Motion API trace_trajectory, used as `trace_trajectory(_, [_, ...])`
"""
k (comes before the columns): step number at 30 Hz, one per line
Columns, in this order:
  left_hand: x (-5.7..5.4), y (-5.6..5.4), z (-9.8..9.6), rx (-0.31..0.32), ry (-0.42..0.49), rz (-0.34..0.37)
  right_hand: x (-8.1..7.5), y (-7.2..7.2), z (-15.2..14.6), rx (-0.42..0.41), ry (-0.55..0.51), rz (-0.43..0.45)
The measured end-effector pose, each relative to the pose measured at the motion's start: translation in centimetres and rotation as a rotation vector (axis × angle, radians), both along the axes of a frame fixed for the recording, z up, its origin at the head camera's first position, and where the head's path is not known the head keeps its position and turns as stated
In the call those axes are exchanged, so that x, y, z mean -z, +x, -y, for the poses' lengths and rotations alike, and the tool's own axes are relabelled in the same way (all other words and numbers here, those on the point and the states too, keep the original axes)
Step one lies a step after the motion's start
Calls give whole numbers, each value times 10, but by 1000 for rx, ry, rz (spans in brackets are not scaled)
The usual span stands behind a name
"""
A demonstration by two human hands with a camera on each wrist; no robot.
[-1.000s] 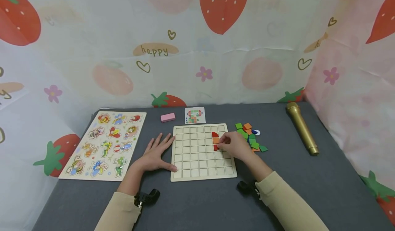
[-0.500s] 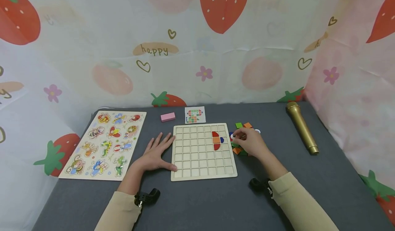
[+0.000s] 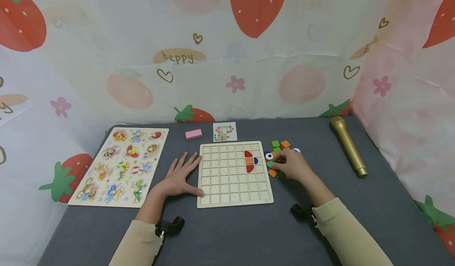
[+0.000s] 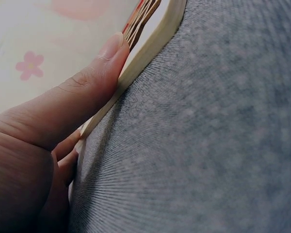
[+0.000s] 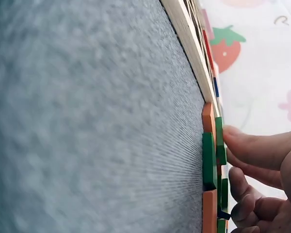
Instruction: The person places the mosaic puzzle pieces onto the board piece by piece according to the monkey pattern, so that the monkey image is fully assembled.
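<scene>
My left hand [image 3: 177,181] lies flat with fingers spread, its thumb [image 4: 94,80] resting on the near left corner of a wooden grid board [image 3: 220,179]. Two red quarter-round pieces, an orange square [image 3: 249,162] and a blue half-round piece [image 3: 256,161] sit in the board's cells. Right of the board, my right hand [image 3: 294,166] reaches over a pile of coloured tiles, fingers bent and thumb apart from the index finger. In the right wrist view its thumb [image 5: 247,145] touches a green tile [image 5: 219,133]. A white round piece with a dark centre [image 3: 269,156] lies beside the fingertips.
A picture card [image 3: 224,132] and a pink block [image 3: 193,134] lie behind the board. An insect puzzle board [image 3: 121,171] is at the left. Far right lies a gold microphone [image 3: 348,147]. A strawberry-print curtain [image 3: 213,92] hangs behind the table.
The right hand has left the board, where the blue half-round piece now shows, and moved right to the tile pile. Tiles shifted toward the board; the white round piece was released. The left hand stays still.
</scene>
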State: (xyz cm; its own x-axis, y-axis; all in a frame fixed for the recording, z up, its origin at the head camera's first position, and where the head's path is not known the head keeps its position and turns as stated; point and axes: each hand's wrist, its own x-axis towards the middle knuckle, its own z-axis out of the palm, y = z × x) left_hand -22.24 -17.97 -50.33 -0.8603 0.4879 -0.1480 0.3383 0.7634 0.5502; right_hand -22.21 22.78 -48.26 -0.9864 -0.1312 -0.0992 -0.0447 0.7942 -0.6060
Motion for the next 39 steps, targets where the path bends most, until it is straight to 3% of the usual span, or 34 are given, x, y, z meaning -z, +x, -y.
trace_trajectory(13, [1, -1, 1, 1, 12, 3, -13, -2, -7, -14, -132, 48])
trace_trajectory(18, [2, -1, 2, 0, 14, 1, -18, -3, 3, -55, -157, 8])
trace_trajectory(31, [1, 0, 1, 5, 10, -2, -14, -9, 34, -102, -217, 12])
trace_trajectory(39, [0, -1, 0, -2, 12, 3, -14, -10, 52, -77, -247, 35])
